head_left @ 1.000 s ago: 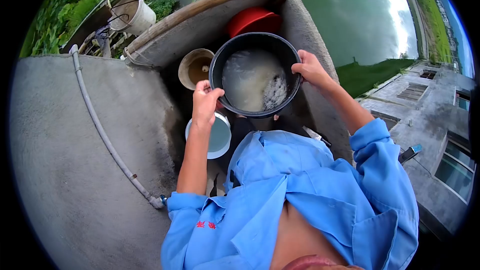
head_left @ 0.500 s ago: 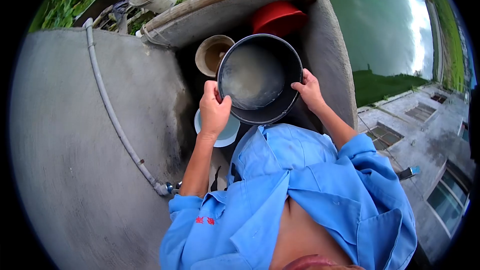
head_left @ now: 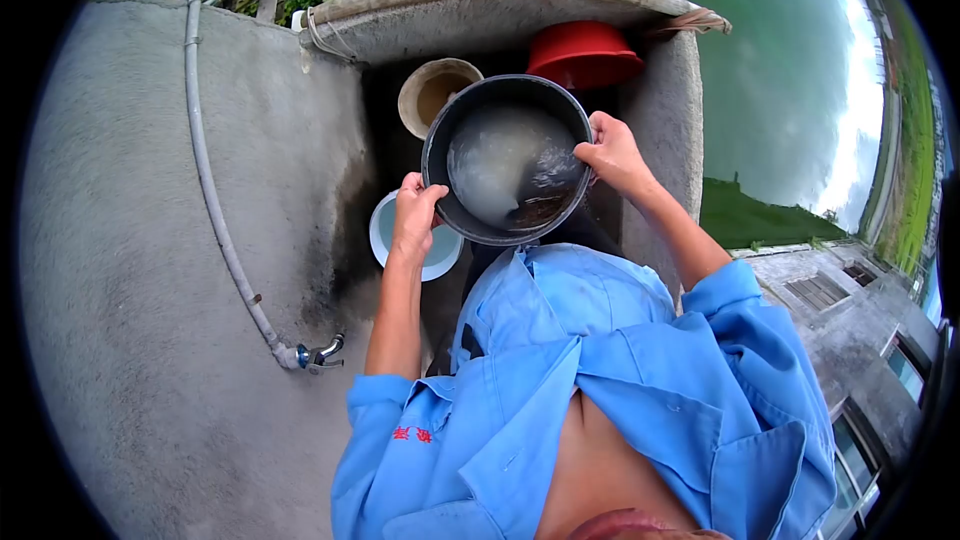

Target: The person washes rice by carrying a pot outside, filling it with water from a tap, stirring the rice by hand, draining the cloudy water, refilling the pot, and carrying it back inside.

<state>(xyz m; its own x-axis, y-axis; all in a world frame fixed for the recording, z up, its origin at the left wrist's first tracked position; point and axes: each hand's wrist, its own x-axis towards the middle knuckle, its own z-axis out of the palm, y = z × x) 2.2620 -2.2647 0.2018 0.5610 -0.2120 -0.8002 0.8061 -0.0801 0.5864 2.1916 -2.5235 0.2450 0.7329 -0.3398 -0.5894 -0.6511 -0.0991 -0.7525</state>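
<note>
From where I sit, I'd judge the work to be partway along: cloudy liquid [head_left: 497, 160] lies inside the black pot [head_left: 525, 93], streaked pale through the middle, with a darker patch on the side toward my right hand [head_left: 612, 155]. I see no stream leaving the rim, so as far as I can tell none of the liquid is being let out, and the pot has yet to be set down. What the dark patch is made of, I can't make out.

The pot is between my two hands, in front of the body. My left hand [head_left: 415, 218] is closed on its near-left rim, thumb over the edge and fingers outside. My right hand grips the opposite side, a little farther out, thumb inside the rim and fingers curled mostly out of sight behind the wall.

Just below and beside my left hand is a white bucket [head_left: 378, 233] of pale water; beyond that hand is a beige bucket [head_left: 412, 108]. A red basin [head_left: 585, 52] sits beyond my right hand. The metal tap [head_left: 318, 354] is nearer the body, left of my left forearm.
</note>
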